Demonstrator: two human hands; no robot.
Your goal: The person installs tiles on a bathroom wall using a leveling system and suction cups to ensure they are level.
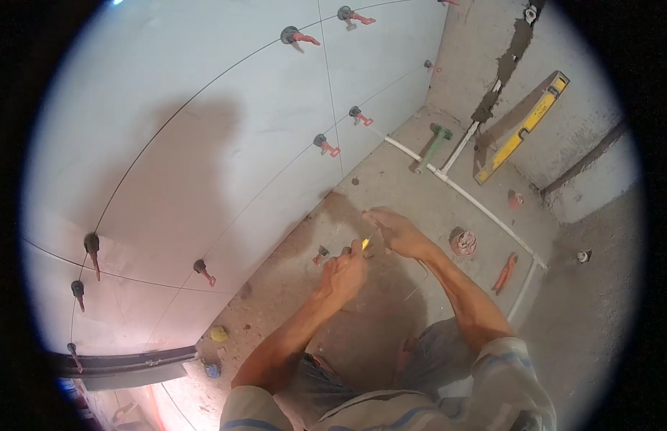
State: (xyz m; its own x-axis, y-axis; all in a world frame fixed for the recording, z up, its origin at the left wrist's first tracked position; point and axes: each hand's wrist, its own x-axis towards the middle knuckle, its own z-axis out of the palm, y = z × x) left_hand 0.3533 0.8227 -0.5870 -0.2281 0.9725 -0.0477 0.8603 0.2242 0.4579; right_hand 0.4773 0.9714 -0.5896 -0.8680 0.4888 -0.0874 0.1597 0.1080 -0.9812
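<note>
My left hand is closed around a small yellow tool, whose short end sticks out by the thumb; its exact kind is hard to make out. Just right of it and slightly higher, my right hand is pinched shut, its fingertips close to the yellow end. What those fingers hold is too small to tell. A thin pale strand curves below the right wrist. On the floor to the left of my left hand lies a loose tile leveling clip with a reddish handle.
Large pale wall tiles bear several red-handled leveling clips along their joints. A yellow spirit level leans at the right wall. White pipes cross the floor near a green hammer, orange-handled pliers and a round reddish item.
</note>
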